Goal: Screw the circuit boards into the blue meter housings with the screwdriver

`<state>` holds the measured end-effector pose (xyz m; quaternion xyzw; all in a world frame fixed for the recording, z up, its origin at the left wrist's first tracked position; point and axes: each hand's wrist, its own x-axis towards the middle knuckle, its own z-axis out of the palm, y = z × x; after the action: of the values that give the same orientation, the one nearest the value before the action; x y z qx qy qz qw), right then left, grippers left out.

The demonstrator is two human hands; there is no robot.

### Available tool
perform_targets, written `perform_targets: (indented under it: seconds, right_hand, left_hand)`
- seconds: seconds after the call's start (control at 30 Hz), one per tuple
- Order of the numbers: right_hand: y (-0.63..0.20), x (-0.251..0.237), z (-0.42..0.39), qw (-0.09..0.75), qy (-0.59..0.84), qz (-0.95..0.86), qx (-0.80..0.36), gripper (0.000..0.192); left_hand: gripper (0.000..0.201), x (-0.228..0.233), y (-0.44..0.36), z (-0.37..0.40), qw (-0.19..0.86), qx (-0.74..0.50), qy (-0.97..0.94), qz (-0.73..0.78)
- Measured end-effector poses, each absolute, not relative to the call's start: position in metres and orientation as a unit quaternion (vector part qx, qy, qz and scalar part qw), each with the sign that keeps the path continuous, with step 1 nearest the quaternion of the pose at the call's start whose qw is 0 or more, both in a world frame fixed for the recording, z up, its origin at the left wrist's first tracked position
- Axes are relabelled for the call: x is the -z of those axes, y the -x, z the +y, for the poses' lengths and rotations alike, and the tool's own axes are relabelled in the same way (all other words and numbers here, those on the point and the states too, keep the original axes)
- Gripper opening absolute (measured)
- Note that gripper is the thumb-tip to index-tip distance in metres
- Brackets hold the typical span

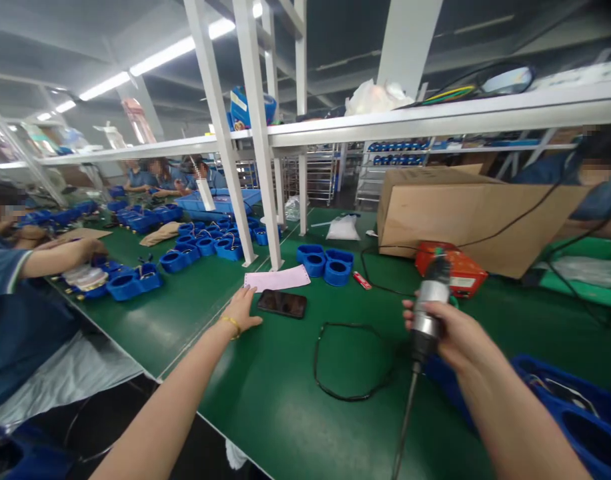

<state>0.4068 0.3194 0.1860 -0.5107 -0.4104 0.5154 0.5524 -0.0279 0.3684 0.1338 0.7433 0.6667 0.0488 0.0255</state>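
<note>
My right hand (448, 333) grips an electric screwdriver (428, 307) with a silver and black body, held upright, its long bit pointing down over the green table (285, 400). My left hand (243, 308) rests flat on the table, fingers apart, beside a black phone (282, 303) and just below a pink paper slip (277, 278). A gold bracelet circles that wrist. A black cable loop (353, 363) lies on the table between my hands. Blue plastic housings (326, 263) sit beyond the phone.
A cardboard box (465, 213) and an orange power unit (458, 270) stand at the back right. White shelf posts (258, 133) rise mid-table. Blue trays (575, 413) sit at the right. Co-workers (15, 293) in blue sit at the left among several blue housings (130, 283).
</note>
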Motion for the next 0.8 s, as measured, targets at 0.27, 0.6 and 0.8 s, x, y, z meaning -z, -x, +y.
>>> perform_targets:
  seconds: [0.27, 0.6, 0.8]
  right_hand:
    - [-0.335, -0.141, 0.357, 0.308, 0.726, -0.521, -0.327, 0.035]
    - [-0.311, -0.144, 0.330, 0.312, 0.575, -0.643, -0.399, 0.031]
    - [-0.281, -0.116, 0.317, 0.357, 0.482, -0.536, -0.594, 0.042]
  left_hand:
    - [0.064, -0.138, -0.005, 0.416, 0.065, 0.041, -0.802, 0.592]
    - [0.054, -0.176, -0.022, 0.360, -0.046, 0.050, -0.845, 0.531]
    - [0.078, -0.226, -0.060, 0.316, -0.050, 0.013, -0.914, 0.402]
